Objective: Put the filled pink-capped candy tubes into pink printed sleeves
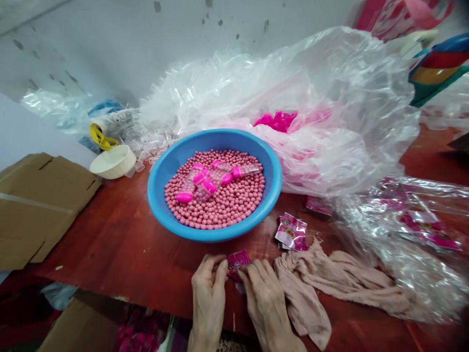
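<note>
My left hand (207, 293) and my right hand (264, 298) meet at the front edge of the red table (120, 244). Both pinch a small pink printed packet (237, 260) between their fingertips. Just beyond them stands a blue basin (166, 166) full of small pink beads, with several clear tubes with pink caps (205, 181) lying on top of the beads. Another pink packet (291, 233) lies to the right of the basin.
A beige cloth (322, 283) lies by my right hand. Crumpled clear plastic sheeting (293, 98) covers the back and right of the table. A cardboard box (32, 205) sits at left, with a small cream bowl (113, 162) and yellow scissors (100, 138) behind it.
</note>
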